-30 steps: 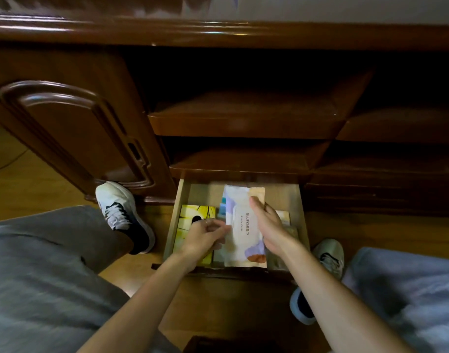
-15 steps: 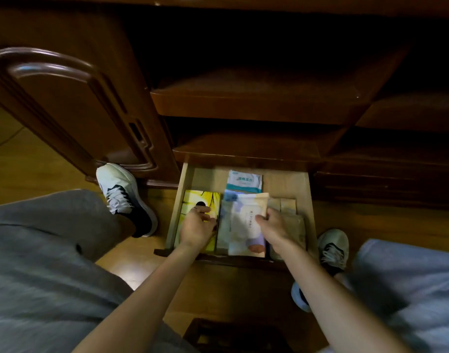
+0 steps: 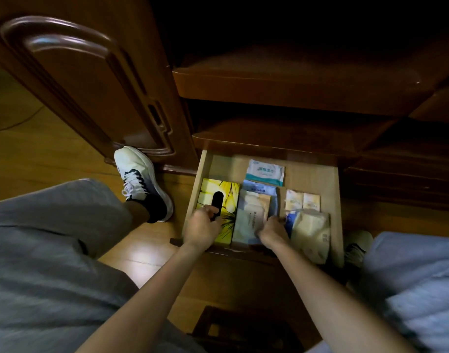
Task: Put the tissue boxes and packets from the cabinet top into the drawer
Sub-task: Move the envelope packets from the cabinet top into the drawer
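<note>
1. The drawer (image 3: 336,200) stands pulled out at the foot of the dark wooden cabinet (image 3: 282,93), low by the floor, and all the tissue goods in sight lie inside it.
2. The left hand (image 3: 201,229) sits on the near end of the yellow tissue box (image 3: 228,197), fingers curled over it at the black oval slot; the box lies flat along the drawer's left wall.
3. The right hand (image 3: 273,231) is down in the middle of the drawer, fingers bent on the near right edge of the pale packet (image 3: 251,217). Whether it truly pinches the packet I cannot tell, since the fingertips are hidden.
4. Just right of that hand lies a cream wrapped pack (image 3: 312,233), touching the drawer's right side.
5. Behind it are two small sachets (image 3: 302,201), side by side.
6. At the back lies a white and teal wipes packet (image 3: 265,171), and a bluish packet (image 3: 260,190) pokes out from under the pale one.
7. Count: one box, four packets, two sachets.
8. Around the drawer: an open cabinet door (image 3: 85,80) to the left, a white sneaker (image 3: 139,179) against it, grey trouser legs (image 3: 52,245) at both sides, and a shelf edge (image 3: 269,146) overhanging the drawer's back.
</note>
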